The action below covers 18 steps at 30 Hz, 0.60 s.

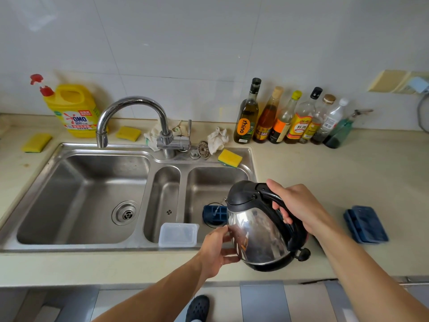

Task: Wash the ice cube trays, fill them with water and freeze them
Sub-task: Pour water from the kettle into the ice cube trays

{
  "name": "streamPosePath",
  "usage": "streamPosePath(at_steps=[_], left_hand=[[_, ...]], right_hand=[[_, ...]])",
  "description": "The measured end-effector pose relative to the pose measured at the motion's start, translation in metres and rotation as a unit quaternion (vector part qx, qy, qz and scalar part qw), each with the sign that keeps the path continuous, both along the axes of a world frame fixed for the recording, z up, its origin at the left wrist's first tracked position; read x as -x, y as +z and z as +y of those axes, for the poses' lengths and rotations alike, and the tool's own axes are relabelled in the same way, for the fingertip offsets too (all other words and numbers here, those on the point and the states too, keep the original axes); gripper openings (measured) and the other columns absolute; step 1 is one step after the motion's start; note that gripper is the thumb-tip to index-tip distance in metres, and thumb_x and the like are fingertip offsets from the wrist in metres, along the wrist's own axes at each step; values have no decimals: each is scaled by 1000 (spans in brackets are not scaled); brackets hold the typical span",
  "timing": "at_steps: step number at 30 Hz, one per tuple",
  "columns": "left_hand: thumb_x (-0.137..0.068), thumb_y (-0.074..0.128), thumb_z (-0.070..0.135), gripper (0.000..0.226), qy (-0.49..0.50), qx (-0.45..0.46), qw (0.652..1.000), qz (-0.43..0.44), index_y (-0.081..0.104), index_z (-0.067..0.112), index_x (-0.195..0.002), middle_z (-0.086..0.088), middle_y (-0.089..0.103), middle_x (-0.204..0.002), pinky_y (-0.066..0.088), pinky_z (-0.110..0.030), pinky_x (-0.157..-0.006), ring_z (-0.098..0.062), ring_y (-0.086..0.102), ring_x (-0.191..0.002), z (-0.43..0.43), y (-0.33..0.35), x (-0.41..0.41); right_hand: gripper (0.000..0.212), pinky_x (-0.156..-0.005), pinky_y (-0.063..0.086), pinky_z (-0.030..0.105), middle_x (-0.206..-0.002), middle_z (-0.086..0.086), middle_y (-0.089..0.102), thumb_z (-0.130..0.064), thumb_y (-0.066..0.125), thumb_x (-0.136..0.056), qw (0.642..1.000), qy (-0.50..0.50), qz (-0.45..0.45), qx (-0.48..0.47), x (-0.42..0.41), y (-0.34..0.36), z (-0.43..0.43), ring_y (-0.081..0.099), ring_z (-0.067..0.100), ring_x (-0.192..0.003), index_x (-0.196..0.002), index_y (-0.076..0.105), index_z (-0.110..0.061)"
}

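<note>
pouring half blind into a low tray

the right hand (pixel 299 205) is wrapped tight round the handle of the kettle (pixel 257 228), which is tipped toward the sink (pixel 148 248). the left hand (pixel 216 249) lies spread against the shiny side and steadies it, gripping nothing. a thin stream (pixel 218 206) falls from the spout onto 1 blue ice tray (pixel 214 216) at the bottom of the right basin. more blue trays (pixel 366 225) sit stacked on the counter (pixel 325 168), well apart to the right.

the main risk is aim. the kettle body hides much of the tray, so the stream could drift off the cells or flood them unnoticed. the tray seems to rest over the drain ring, so it may sit unevenly and fill lopsided. tipping further would thicken the stream and likely splash water out of the shallow cells. if the water is hot, which i cannot tell, the bare palm on the metal could flinch. a brimming tray lifted from that deep basin would probably slop.
</note>
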State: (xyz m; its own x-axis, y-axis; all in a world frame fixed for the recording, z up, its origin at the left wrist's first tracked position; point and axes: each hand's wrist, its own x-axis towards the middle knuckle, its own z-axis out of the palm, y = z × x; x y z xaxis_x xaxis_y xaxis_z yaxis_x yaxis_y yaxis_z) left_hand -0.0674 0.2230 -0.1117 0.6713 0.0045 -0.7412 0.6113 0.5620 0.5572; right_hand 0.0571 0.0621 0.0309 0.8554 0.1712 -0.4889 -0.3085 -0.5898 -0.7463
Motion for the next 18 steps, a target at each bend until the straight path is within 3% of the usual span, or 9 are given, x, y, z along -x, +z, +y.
streamPosePath(at_steps=[13,18], left_hand=[[-107,43,33,35,-13,-2,1000,5,71,13,-113,-13,77,-104,62,-43,-72,-31,73,-98,-8,0,-5],[-106,45,34,35,-19,0,1000,7,72,13,-113,-12,77,-104,62,-45,-76,-33,73,-101,-11,-1,-10]], right_hand=[[62,-55,47,34,-47,8,51,-61,61,-91,1000,-16,-7,5,0,3,-13,44,22,-40,-65,67,-4],[61,-52,45,30,-49,7,52,-60,61,-91,1000,-22,-8,5,-1,6,-18,45,20,-40,-68,68,-4]])
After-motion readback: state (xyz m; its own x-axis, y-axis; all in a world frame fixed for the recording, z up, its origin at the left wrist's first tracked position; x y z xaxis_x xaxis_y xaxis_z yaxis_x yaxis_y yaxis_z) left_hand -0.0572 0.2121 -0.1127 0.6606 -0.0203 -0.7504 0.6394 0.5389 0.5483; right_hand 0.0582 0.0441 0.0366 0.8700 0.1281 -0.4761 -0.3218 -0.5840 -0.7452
